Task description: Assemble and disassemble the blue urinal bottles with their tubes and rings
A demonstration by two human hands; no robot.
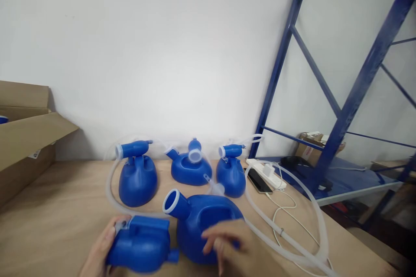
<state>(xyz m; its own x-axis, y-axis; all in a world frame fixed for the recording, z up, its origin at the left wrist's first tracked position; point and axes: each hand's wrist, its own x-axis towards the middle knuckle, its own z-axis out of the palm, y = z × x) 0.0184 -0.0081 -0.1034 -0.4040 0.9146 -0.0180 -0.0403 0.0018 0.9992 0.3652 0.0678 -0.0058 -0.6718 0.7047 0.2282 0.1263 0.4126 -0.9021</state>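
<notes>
My left hand (105, 241) grips a blue plastic bottle-shaped piece (139, 246) by its left end. It lies on its side, a short nozzle pointing right. Just right of it stands a large blue plastic jug (191, 238) with a wide, white-rimmed mouth tilted up to the left. In front of the jug's handle opening is my right hand (232, 242), slightly blurred, fingers apart and loosely bent, with nothing visible in them. Whether it touches the jug I cannot tell. A clear plastic fitting (216, 187) shows behind the jug.
Behind stand three similar blue jugs (138, 181), (186, 173), (230, 179), topped by blue pieces. Clear hose (320, 225) loops across the right of the table. A phone (258, 180) lies beside a power strip (273, 177). A cardboard box (29, 138) is left; blue shelving (341, 117) right.
</notes>
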